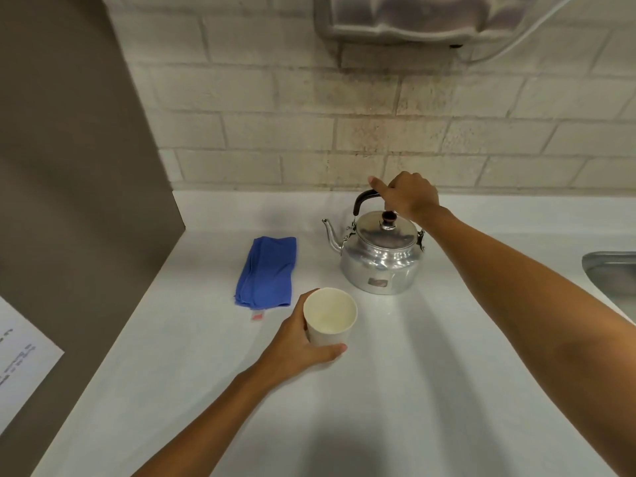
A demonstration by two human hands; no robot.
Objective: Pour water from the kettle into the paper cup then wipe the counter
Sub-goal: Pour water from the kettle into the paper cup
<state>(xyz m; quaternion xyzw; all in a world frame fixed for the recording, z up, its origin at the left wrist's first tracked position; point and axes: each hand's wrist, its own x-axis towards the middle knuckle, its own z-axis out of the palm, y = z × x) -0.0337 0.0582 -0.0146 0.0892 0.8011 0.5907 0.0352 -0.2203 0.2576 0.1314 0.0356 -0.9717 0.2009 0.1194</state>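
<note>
A shiny metal kettle [380,261] stands upright on the white counter [395,390], its spout pointing left. My right hand [409,194] is closed around its black handle from above. In front of the kettle, to its left, a white paper cup [330,316] stands upright and looks empty. My left hand [303,342] is wrapped around the cup's side from the left. A folded blue cloth [266,271] lies flat on the counter left of the kettle, behind the cup.
A brick wall runs along the back of the counter, with a metal dispenser [413,18] mounted above. A brown panel [69,166] bounds the counter's left side. A steel sink edge [612,273] shows at the right.
</note>
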